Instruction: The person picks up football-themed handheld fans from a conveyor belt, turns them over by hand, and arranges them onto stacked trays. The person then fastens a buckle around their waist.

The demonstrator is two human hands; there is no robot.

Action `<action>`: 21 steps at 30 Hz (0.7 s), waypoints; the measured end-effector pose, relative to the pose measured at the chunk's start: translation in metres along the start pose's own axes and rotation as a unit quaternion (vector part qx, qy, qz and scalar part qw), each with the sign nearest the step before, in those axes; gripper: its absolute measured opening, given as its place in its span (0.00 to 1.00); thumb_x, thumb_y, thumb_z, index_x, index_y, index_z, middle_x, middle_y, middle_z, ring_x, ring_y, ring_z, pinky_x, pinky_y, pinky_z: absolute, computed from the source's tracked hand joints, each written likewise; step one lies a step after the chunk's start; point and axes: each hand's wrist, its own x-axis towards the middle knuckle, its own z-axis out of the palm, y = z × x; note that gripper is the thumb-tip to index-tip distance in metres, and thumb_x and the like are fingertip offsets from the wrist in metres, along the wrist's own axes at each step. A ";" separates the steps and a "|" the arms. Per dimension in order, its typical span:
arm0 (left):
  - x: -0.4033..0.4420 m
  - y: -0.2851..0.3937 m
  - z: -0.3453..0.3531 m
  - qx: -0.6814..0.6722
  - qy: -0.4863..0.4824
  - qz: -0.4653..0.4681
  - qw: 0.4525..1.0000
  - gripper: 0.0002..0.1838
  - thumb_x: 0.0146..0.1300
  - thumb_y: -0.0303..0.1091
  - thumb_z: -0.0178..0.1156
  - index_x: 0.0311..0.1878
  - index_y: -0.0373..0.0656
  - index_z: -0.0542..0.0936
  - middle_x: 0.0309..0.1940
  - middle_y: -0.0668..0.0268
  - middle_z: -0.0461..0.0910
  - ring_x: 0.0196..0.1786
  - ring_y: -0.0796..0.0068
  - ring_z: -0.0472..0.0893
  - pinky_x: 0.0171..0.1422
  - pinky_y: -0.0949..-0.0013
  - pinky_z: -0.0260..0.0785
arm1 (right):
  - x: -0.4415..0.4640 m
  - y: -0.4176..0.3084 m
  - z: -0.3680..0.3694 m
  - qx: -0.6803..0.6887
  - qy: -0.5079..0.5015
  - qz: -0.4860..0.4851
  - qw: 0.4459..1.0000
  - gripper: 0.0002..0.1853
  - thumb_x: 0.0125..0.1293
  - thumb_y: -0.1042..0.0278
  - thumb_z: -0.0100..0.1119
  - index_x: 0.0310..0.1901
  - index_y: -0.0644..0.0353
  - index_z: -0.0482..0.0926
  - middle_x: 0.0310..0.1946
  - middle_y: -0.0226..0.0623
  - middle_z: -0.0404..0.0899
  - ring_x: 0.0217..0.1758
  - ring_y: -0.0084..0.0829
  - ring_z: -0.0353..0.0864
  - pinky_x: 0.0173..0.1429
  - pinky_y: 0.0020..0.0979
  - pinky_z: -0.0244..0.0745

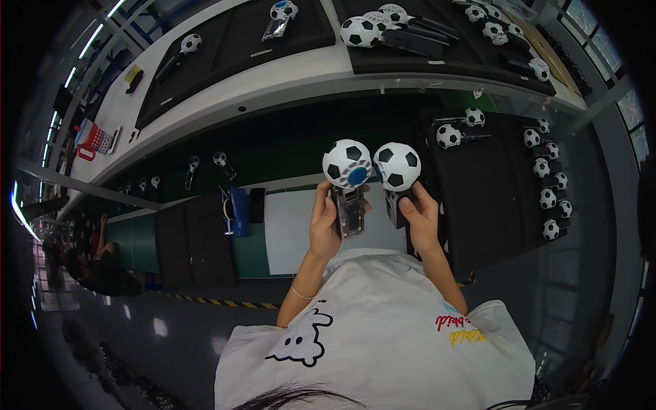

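My left hand (324, 225) is closed round the dark, partly see-through handle of a soccer-ball-topped device (347, 164). Its black-and-white ball head stands upright and shows a blue round part on the lower front. Beside it, my right hand (424, 217) grips a second soccer-ball-topped device (398, 166) by its dark handle, with the thumb on the front. Only a sliver of blue shows on that ball's left side. The two ball heads are side by side, touching or nearly so, above a white sheet (294, 229) on the workbench.
To the right, a black mat (478, 198) bears several similar devices along its edge. A raised shelf (273, 75) ahead holds more on black mats, plus a red cup (89, 140). Left of the sheet are a phone (257, 205) and a blue tape dispenser (237, 212). Another person (102, 270) is far left.
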 end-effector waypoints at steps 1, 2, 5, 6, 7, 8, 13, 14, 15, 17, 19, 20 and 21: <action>0.001 0.003 0.009 -0.020 0.010 -0.029 0.999 0.24 0.75 0.50 0.30 0.56 0.40 0.65 0.46 0.49 0.76 0.34 0.67 0.80 0.36 0.69 0.74 | -0.001 -0.001 0.001 0.001 -0.002 0.000 1.000 0.32 0.67 0.53 0.58 0.63 0.70 0.64 0.50 0.40 0.76 0.53 0.28 0.75 0.60 0.30 0.68; 0.001 0.000 0.001 -0.019 0.011 -0.028 0.999 0.24 0.75 0.50 0.30 0.56 0.40 0.65 0.46 0.49 0.76 0.34 0.67 0.80 0.36 0.69 0.74 | -0.003 -0.005 0.003 0.090 -0.033 0.028 0.995 0.29 0.70 0.49 0.49 0.59 0.70 0.66 0.47 0.43 0.77 0.49 0.30 0.77 0.56 0.31 0.72; 0.000 -0.007 -0.019 -0.122 -0.080 -0.122 0.982 0.26 0.75 0.51 0.25 0.56 0.41 0.65 0.41 0.50 0.77 0.28 0.68 0.79 0.32 0.70 0.73 | -0.004 -0.018 0.012 0.192 -0.042 0.071 0.978 0.32 0.75 0.44 0.28 0.53 0.70 0.69 0.42 0.50 0.78 0.36 0.34 0.81 0.39 0.33 0.79; 0.000 -0.004 -0.017 -0.142 -0.086 -0.135 0.977 0.27 0.75 0.52 0.24 0.56 0.41 0.65 0.39 0.51 0.78 0.27 0.68 0.78 0.30 0.70 0.72 | -0.004 -0.020 0.010 0.230 -0.054 0.094 0.967 0.33 0.75 0.43 0.27 0.52 0.70 0.69 0.40 0.50 0.78 0.33 0.34 0.81 0.36 0.33 0.79; 0.001 -0.001 -0.013 -0.161 -0.092 -0.149 0.971 0.28 0.74 0.53 0.23 0.55 0.40 0.66 0.37 0.52 0.78 0.26 0.68 0.78 0.28 0.71 0.71 | -0.004 -0.020 0.008 0.267 -0.066 0.117 0.954 0.34 0.75 0.42 0.25 0.51 0.70 0.69 0.38 0.50 0.78 0.30 0.34 0.81 0.34 0.32 0.79; 0.002 0.003 -0.008 -0.161 -0.093 -0.151 0.971 0.28 0.74 0.53 0.23 0.55 0.40 0.66 0.37 0.52 0.78 0.26 0.68 0.78 0.28 0.71 0.71 | -0.004 -0.020 0.007 0.267 -0.064 0.117 0.954 0.34 0.75 0.42 0.25 0.51 0.70 0.69 0.38 0.50 0.78 0.30 0.34 0.81 0.34 0.32 0.79; 0.006 -0.003 0.008 -0.032 0.044 -0.138 0.989 0.31 0.73 0.58 0.29 0.50 0.38 0.68 0.36 0.55 0.77 0.26 0.71 0.78 0.31 0.69 0.75 | -0.003 -0.015 -0.002 0.308 -0.024 0.120 0.943 0.30 0.76 0.45 0.25 0.52 0.67 0.66 0.32 0.46 0.79 0.29 0.32 0.81 0.34 0.32 0.80; 0.008 -0.005 0.009 -0.034 0.042 -0.141 0.988 0.31 0.73 0.58 0.29 0.50 0.38 0.68 0.36 0.55 0.77 0.26 0.71 0.78 0.31 0.69 0.75 | -0.002 -0.013 -0.006 0.306 -0.020 0.120 0.944 0.30 0.76 0.45 0.25 0.52 0.67 0.66 0.32 0.46 0.79 0.29 0.32 0.81 0.34 0.32 0.80; 0.009 -0.005 0.008 -0.030 0.050 -0.142 0.988 0.30 0.73 0.58 0.30 0.49 0.38 0.68 0.35 0.56 0.77 0.26 0.71 0.78 0.32 0.69 0.76 | -0.002 -0.011 -0.011 0.278 -0.023 0.105 0.955 0.28 0.76 0.45 0.27 0.52 0.67 0.65 0.31 0.45 0.79 0.29 0.32 0.81 0.34 0.32 0.80; 0.011 -0.008 0.005 -0.027 0.056 -0.146 0.987 0.30 0.73 0.58 0.32 0.47 0.37 0.69 0.34 0.57 0.77 0.26 0.72 0.78 0.32 0.68 0.77 | -0.002 -0.012 -0.016 0.248 -0.022 0.089 0.964 0.27 0.76 0.46 0.29 0.53 0.66 0.65 0.30 0.44 0.78 0.29 0.31 0.81 0.34 0.32 0.80; 0.012 -0.012 0.001 -0.035 0.016 -0.154 0.987 0.30 0.72 0.60 0.34 0.44 0.38 0.69 0.30 0.59 0.77 0.25 0.73 0.78 0.31 0.68 0.76 | -0.003 -0.019 -0.018 0.215 -0.009 0.079 0.973 0.24 0.76 0.48 0.33 0.54 0.64 0.64 0.32 0.44 0.78 0.29 0.31 0.81 0.34 0.31 0.80; 0.013 -0.013 0.002 -0.035 0.016 -0.158 0.987 0.30 0.72 0.60 0.34 0.44 0.38 0.69 0.30 0.59 0.77 0.25 0.73 0.78 0.31 0.68 0.76 | -0.002 -0.022 -0.018 0.215 -0.005 0.081 0.973 0.24 0.76 0.48 0.33 0.54 0.64 0.64 0.32 0.44 0.78 0.29 0.31 0.81 0.34 0.31 0.80; 0.015 -0.011 0.006 -0.036 0.020 -0.167 0.985 0.29 0.72 0.59 0.35 0.43 0.39 0.69 0.29 0.60 0.76 0.25 0.73 0.78 0.30 0.69 0.76 | -0.002 -0.025 -0.016 0.185 0.012 0.077 0.980 0.24 0.76 0.48 0.32 0.52 0.64 0.64 0.33 0.44 0.78 0.28 0.30 0.80 0.32 0.30 0.79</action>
